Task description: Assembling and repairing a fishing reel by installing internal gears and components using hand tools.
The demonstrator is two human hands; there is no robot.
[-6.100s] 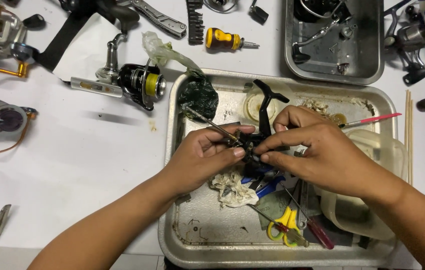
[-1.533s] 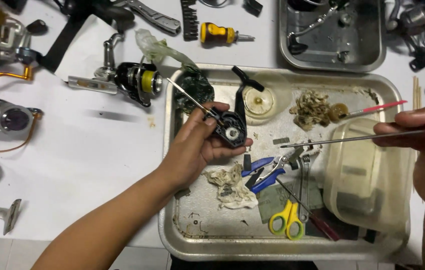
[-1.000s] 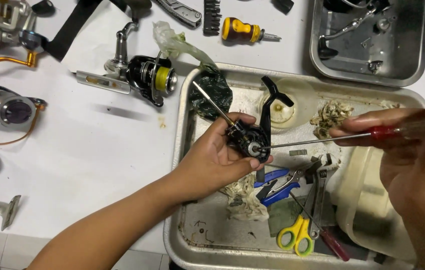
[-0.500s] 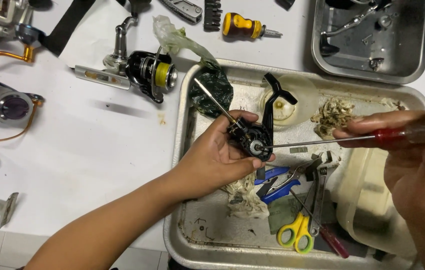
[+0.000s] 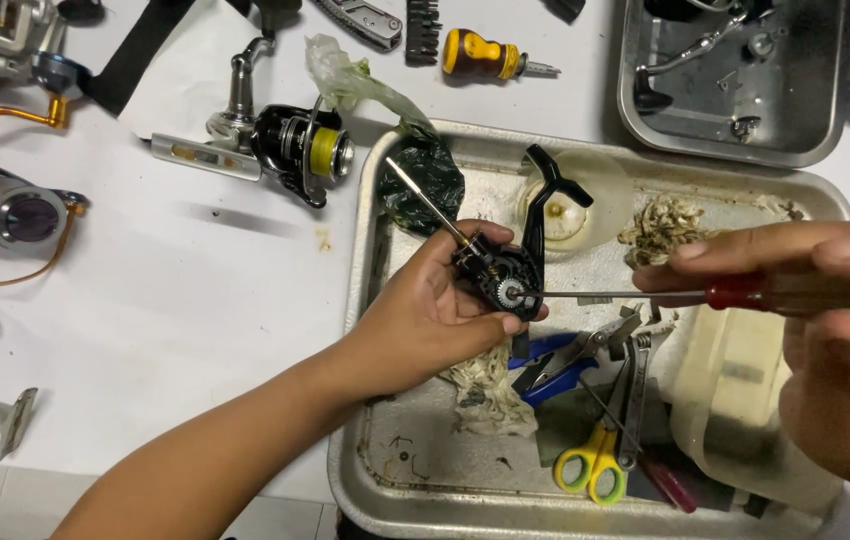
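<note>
My left hand [image 5: 425, 315] grips a black fishing reel body [image 5: 503, 272] over a metal tray [image 5: 385, 470]; a thin metal shaft sticks out of the reel up and to the left, and its black handle arm points up. A red-handled screwdriver [image 5: 745, 293] lies in the grip of my right hand [image 5: 835, 340], held level from the right. The screwdriver's tip meets a round silver part on the side of the reel body.
In the tray lie yellow-handled scissors [image 5: 595, 465], blue-handled pliers [image 5: 555, 365], a dirty rag [image 5: 485, 385], a clear plastic tub [image 5: 745, 390] and a small round dish [image 5: 575, 195]. A black and yellow spinning reel [image 5: 290, 145], other reels at the left edge and a second tray [image 5: 735, 80] sit on the white table.
Earlier both hands worked together on the reel. My right hand then picked up the screwdriver, swung in from the right and set its tip on the reel; it has held steady over the last second.
</note>
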